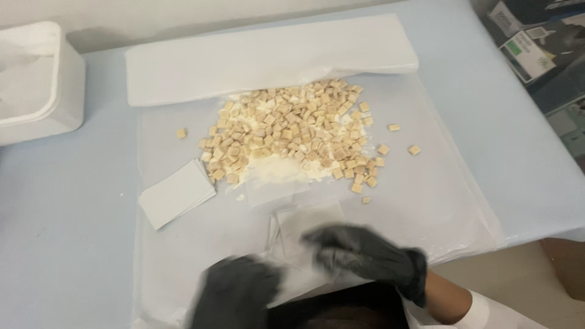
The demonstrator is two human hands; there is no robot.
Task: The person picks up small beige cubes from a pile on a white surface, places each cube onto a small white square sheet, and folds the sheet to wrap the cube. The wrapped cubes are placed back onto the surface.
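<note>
Gloved in black, my right hand (pixel 365 256) hovers low over the clear plastic sheet (pixel 439 201) spread on the pale blue table (pixel 67 201), fingers stretched toward a small translucent packet (pixel 301 228) that lies under them; blur keeps me from telling whether I grip it or only press on it. My left hand (pixel 234 292), also in a black glove, sits just beside it at the near edge of the sheet, smeared by motion, so I cannot tell how far it is open. Beyond both hands a heap of small tan cubes (pixel 292 131) rests on white powder (pixel 274 170), with a few strays around it. A stack of white paper squares (pixel 177 194) lies left of the heap. A long white folded pad (pixel 268 55) runs along the far edge, and a white plastic container (pixel 36 79) stands at far left.
</note>
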